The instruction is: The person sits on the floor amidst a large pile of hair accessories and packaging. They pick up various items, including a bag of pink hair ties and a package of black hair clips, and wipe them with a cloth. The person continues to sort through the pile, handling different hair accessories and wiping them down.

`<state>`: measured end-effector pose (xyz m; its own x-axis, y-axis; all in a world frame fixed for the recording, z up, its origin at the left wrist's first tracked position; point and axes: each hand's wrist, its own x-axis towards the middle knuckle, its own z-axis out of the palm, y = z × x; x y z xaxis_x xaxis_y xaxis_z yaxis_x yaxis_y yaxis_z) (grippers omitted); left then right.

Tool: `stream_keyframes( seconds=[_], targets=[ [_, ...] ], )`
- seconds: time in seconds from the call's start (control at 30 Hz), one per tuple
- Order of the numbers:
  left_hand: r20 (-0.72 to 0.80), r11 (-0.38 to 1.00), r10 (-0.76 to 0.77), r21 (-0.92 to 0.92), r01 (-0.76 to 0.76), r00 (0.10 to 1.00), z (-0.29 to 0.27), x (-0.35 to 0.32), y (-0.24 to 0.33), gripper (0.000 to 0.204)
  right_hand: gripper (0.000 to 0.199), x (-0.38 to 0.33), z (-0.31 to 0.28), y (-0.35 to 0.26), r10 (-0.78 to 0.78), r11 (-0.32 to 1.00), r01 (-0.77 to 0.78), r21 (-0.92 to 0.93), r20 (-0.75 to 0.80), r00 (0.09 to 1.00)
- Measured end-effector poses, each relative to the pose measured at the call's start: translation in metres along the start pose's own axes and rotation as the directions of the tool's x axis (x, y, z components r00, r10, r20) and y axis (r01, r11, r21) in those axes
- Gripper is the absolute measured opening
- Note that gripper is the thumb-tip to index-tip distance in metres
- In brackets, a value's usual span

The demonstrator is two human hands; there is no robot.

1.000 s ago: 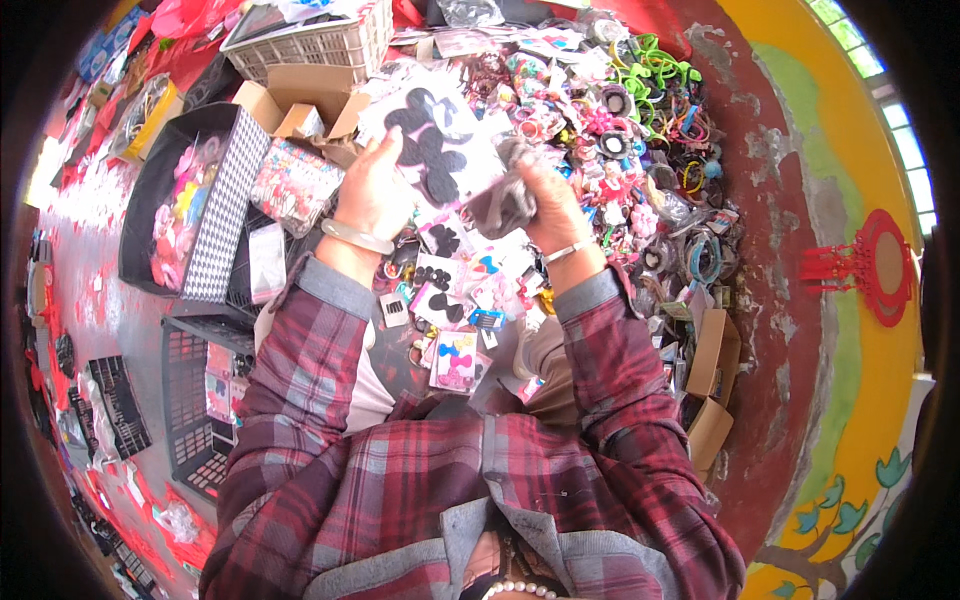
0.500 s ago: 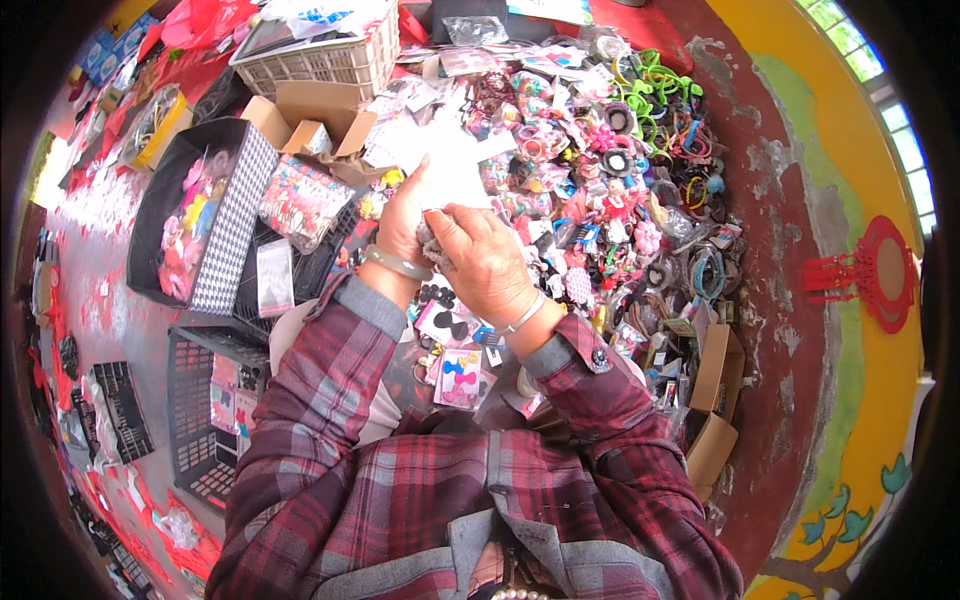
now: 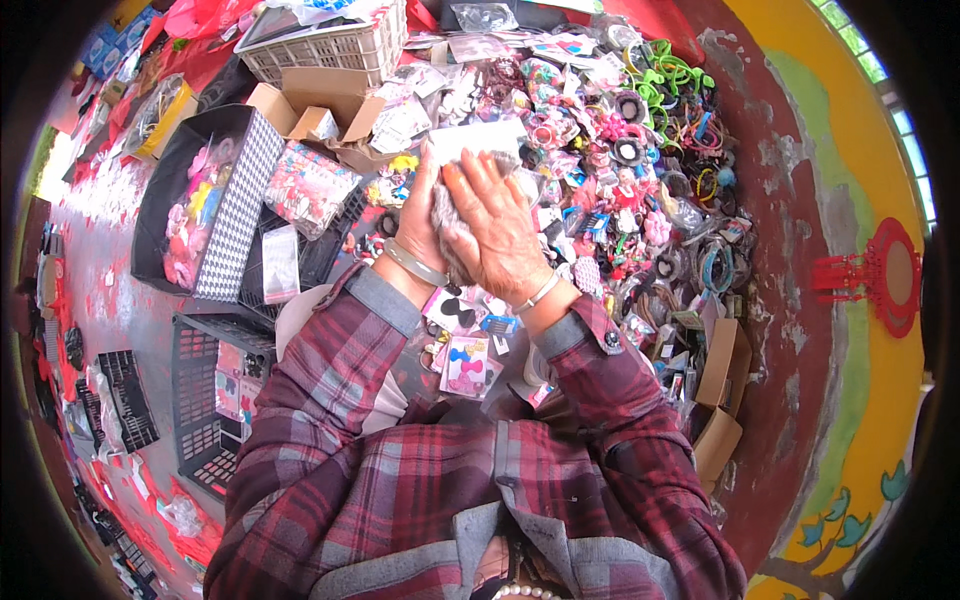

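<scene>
My left hand (image 3: 418, 228) is closed round a grey fuzzy item (image 3: 448, 215), with its thumb up along the near side. A white card (image 3: 478, 140) sticks out beyond the item, and clear plastic shows beside it. Across the top lies my right hand (image 3: 494, 232), flat with its fingers stretched out, pressing on the grey item. Much of the item is hidden under the palms, so its exact kind cannot be made out. Below my wrists are a card with blue and pink bows (image 3: 466, 366) and a card with black bows (image 3: 452, 311).
A big heap of hair ties and trinkets (image 3: 625, 180) spreads ahead and right, with green headbands (image 3: 675, 75). On the left stand a black checked bin (image 3: 240, 215), a black crate (image 3: 192, 400) and an open carton (image 3: 350, 105). Behind is a beige basket (image 3: 330, 55).
My right hand has gone from curled fingers to lying flat over the grey fuzzy item. More of the item shows, and the white card is no longer washed out by glare.
</scene>
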<state>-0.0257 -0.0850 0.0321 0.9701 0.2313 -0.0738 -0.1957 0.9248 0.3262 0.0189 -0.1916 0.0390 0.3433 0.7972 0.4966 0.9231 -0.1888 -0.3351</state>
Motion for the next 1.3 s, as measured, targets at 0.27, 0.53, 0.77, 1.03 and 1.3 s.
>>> stream_keyframes(
  seconds=[0.27,0.53,0.77,1.03,1.3],
  targets=[
    [0.116,0.991,-0.123,0.068,0.116,0.986,-0.001,-0.001,-0.012,0.051,0.052,0.014,-0.005,0.026,0.136,0.988,-0.149,-0.048,-0.217,0.967],
    [0.158,0.994,-0.089,0.072,0.079,0.983,0.002,-0.001,0.011,0.045,0.039,0.004,0.002,0.059,0.364,0.926,-0.323,0.195,-0.239,0.900],
    [0.062,0.949,-0.163,0.284,0.139,0.985,-0.012,0.001,0.021,0.038,0.035,0.011,-0.046,0.070,0.553,0.674,-0.087,0.733,-0.423,0.718],
    [0.340,0.522,-0.301,0.841,-0.144,0.891,-0.012,-0.003,0.007,0.034,0.044,0.009,-0.027,0.029,0.120,0.981,-0.103,0.162,-0.100,0.988],
    [0.217,0.501,-0.433,0.865,0.033,0.875,-0.003,-0.006,0.017,0.038,0.038,0.008,-0.028,0.031,0.167,0.967,-0.116,0.226,-0.219,0.961]
  ],
)
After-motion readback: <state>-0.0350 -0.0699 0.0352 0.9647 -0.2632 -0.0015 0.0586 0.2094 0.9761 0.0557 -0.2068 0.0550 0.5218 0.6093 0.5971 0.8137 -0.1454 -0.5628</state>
